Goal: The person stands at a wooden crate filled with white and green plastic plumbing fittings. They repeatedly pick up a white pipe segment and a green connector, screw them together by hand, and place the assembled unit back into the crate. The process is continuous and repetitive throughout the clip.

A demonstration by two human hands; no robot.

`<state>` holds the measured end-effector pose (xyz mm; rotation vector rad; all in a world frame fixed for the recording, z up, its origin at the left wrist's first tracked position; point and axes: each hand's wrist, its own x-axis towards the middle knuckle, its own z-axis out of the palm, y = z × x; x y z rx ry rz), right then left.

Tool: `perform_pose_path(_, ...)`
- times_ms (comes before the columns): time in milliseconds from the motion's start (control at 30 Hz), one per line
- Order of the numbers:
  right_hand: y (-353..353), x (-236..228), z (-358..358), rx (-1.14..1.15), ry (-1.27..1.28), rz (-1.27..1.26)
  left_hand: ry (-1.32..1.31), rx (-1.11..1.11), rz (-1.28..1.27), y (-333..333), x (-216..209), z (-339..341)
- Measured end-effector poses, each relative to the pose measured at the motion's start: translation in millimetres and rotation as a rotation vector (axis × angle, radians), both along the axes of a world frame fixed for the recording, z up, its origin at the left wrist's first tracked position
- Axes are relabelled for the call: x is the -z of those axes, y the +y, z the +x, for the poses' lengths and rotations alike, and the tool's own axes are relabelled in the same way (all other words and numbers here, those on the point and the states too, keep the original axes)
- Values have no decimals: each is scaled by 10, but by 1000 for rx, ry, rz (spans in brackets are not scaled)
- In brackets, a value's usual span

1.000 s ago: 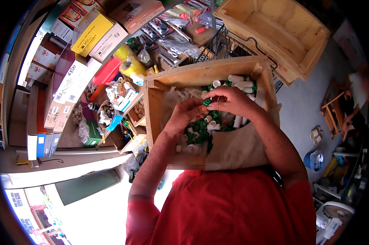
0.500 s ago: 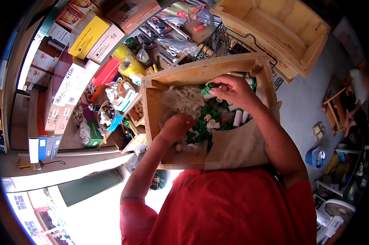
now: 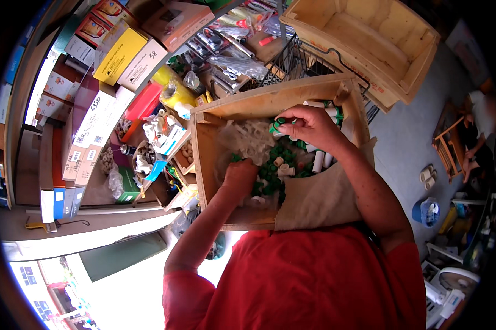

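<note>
My right hand (image 3: 311, 125) is above the far right part of a wooden box (image 3: 286, 89), pinching a green-and-white pipe fitting (image 3: 277, 127) between thumb and fingers. My left hand (image 3: 240, 177) is down in the left side of the box with its fingers curled. Whatever it may grip is hidden beneath it; a bit of green shows beside the knuckles. Between my hands lie several green fittings (image 3: 267, 179) and white ones (image 3: 285, 170). A crumpled clear plastic bag (image 3: 242, 137) sits in the far left part of the box.
A cloth (image 3: 316, 201) drapes over the near right edge of the box. White tubular pieces (image 3: 319, 161) lie along its right side. Beyond stands a larger wooden crate (image 3: 363, 33) by a black wire basket (image 3: 292, 60). Shelves with cartons (image 3: 97, 118) fill the left. A person sits far right.
My left hand has shifted slightly left and nearer to me, its fingers curling in more. My right hand still holds the fitting, which has moved and turned a little.
</note>
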<state>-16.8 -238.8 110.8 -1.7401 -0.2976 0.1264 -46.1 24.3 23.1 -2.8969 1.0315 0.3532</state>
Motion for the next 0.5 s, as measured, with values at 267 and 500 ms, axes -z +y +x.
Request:
perform_pose_path(267,-10,19,4,14,77,130,273,-329,-599,123,-308,88)
perform_pose_path(500,-22,1,-2,8,37,55,747,-514,-1156,63,-276,232)
